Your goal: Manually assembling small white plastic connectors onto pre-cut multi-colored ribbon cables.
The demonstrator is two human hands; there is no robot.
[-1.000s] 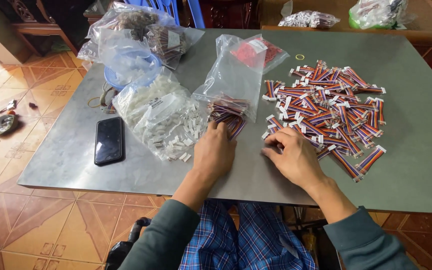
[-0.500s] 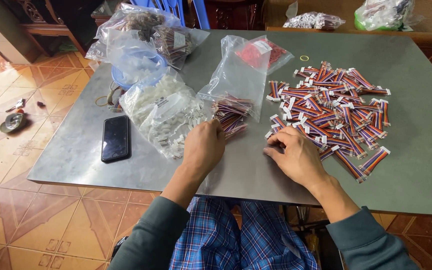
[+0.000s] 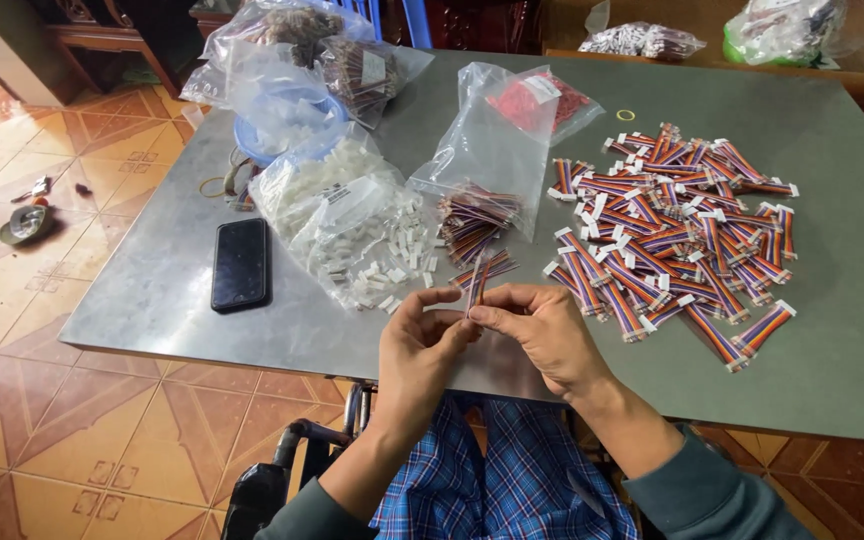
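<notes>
Pinching one striped ribbon cable (image 3: 476, 285) between my left hand (image 3: 422, 350) and right hand (image 3: 542, 335) near the phone (image 3: 241, 264), I judge fitting a white connector (image 3: 392, 262) needs careful alignment.

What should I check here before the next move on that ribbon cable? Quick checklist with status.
1. Ribbon cable pinched by both hands: ok. Left hand and right hand meet at its lower end, above the table edge.
2. Connector on the held end: cannot tell, fingers cover it.
3. White connectors in reach: ok, spilled from their clear bag just ahead of the left hand.
4. Loose cable bundle in reach: ok, at the mouth of a bag.
5. Finished cable pile kept separate: ok, to the right, apart from the bundle.
6. Phone out of the way: ok, lies left of the white connectors.
</notes>
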